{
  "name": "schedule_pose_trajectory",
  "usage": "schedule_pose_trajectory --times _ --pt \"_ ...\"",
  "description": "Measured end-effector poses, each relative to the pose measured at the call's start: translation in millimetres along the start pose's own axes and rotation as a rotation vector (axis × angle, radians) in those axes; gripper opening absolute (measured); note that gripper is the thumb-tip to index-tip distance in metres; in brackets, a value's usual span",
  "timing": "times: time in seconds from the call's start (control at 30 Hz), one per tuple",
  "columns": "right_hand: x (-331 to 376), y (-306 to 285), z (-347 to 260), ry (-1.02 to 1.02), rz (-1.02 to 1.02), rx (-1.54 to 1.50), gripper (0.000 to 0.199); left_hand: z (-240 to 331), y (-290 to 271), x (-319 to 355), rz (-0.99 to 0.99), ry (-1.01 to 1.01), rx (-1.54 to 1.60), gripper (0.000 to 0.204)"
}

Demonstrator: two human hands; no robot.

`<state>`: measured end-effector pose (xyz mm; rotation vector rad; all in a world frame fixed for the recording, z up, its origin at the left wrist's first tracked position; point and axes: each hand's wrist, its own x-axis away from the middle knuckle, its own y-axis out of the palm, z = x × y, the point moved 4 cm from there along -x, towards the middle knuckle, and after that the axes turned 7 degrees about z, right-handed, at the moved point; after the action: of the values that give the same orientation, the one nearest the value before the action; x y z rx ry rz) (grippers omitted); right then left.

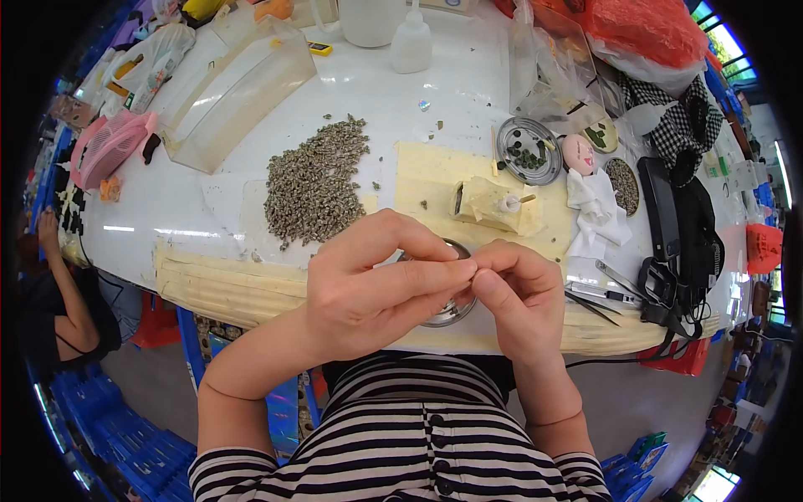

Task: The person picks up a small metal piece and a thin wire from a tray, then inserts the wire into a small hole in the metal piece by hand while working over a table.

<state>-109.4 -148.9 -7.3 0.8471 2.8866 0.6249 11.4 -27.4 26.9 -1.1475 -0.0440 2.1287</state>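
My left hand [368, 289] and my right hand [519, 297] meet fingertip to fingertip above a small round metal dish [452, 311] at the table's near edge. Whatever is pinched between the fingers is too small to see. Just beyond my left hand lies a heap of small grey-green pieces [318, 180] on the white table [251, 142]. A pale yellow block with a slot [493, 205] stands on a yellow mat [435, 171] behind my right hand.
A round metal tin of dark pieces [529, 151] and another dish [621, 184] sit at the right, beside a white cloth [594, 205], tweezers [615, 280] and black cables [677, 243]. Clear plastic box [238, 92], pink fan [109, 146], bottle [411, 42]. Another person [50, 293] is at the left.
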Motion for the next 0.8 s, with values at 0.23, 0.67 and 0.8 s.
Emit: schedule_pose_trajectory --times 0.23,0.67,0.8 --pt "9.2 15.0 -23.6 -0.668 0.102 0.789 0.020 -2.2 1.9 2.1 0.021 -0.125 -0.027 0.023" --pt "3.6 7.0 -4.1 -0.040 0.064 0.107 0.015 -0.6 -2.4 0.6 0.026 -0.053 0.028 0.025" --pt "1.0 0.9 1.2 -0.018 0.008 0.003 0.010 3.0 -0.9 -0.4 0.013 0.011 -0.007 0.027"
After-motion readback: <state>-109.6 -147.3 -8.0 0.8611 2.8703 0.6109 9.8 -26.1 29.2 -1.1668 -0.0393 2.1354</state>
